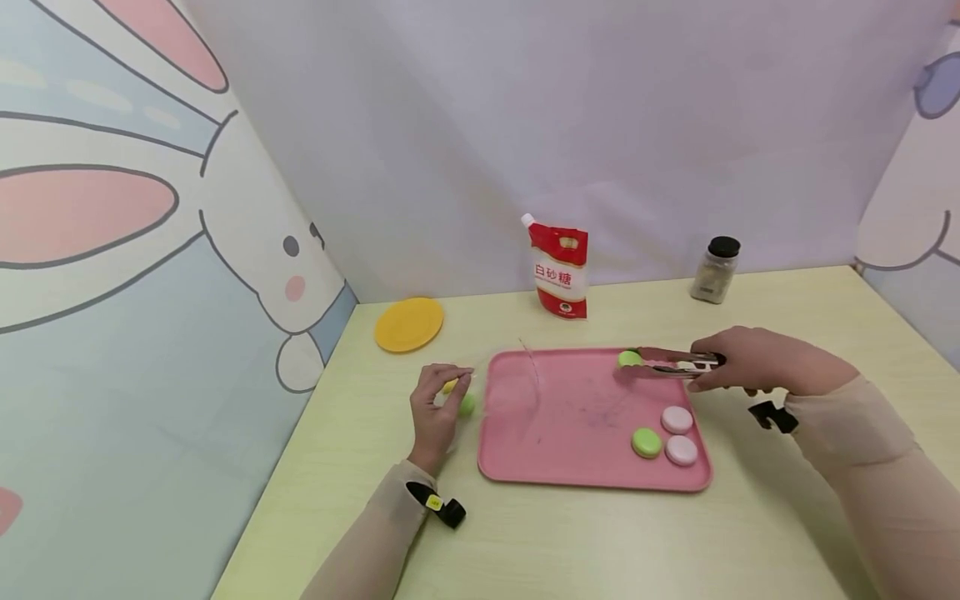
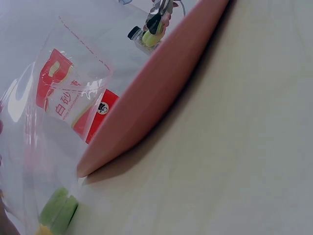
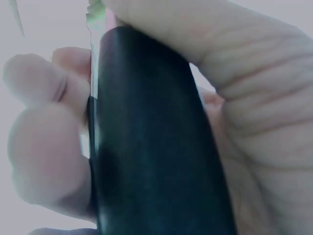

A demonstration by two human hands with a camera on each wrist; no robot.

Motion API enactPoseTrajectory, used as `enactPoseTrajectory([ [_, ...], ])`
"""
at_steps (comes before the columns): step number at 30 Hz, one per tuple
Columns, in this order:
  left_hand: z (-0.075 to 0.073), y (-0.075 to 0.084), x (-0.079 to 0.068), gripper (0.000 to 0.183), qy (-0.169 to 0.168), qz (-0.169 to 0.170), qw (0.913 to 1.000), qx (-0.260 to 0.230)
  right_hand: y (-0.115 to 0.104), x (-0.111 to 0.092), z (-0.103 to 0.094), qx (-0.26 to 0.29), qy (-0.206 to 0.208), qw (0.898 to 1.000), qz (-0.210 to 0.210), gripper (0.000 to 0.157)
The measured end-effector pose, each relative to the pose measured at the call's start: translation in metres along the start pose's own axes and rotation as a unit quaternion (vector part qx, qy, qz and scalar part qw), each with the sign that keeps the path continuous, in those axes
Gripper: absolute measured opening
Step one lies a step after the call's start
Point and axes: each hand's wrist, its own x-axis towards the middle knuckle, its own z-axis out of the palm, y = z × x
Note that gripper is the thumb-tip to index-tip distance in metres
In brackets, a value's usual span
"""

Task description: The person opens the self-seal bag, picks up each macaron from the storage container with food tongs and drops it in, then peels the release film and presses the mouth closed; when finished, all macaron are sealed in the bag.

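Through the head camera I look forward and down upon the whole pink tray (image 1: pixel 577 417). The left wrist view is low and tilted, near the tray's side; both share the sugar pouch (image 1: pixel 561 271). The right one faces, very closely, the black tong handle (image 3: pixel 151 132).

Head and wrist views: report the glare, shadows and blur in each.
Head view: mostly even light, with a soft shadow on the tabletop below the right sleeve; left wrist view: a white glare streak on the clear plastic bag, a dark shadow under the pink tray; right wrist view: washed-out background, the close black tongs handle looking soft.
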Motion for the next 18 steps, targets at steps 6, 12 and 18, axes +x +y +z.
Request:
enactPoseTrajectory([
  [6, 0.001, 0.003, 0.001, 0.02, 0.004, 0.011, 0.9999, 0.001, -0.001, 0.001, 0.0, 0.007, -0.004, 1.0, -0.006, 0.031],
  [12, 0.002, 0.032, 0.009, 0.016, 0.008, 0.016, 0.9998, -0.005, -0.007, 0.001, 0.003, -0.044, 0.054, 0.995, -0.07, 0.024],
  [18, 0.001, 0.023, 0.006, 0.016, 0.011, 0.013, 0.9999, -0.002, -0.012, 0.003, 0.003, -0.073, 0.096, 0.987, -0.105, 0.031],
])
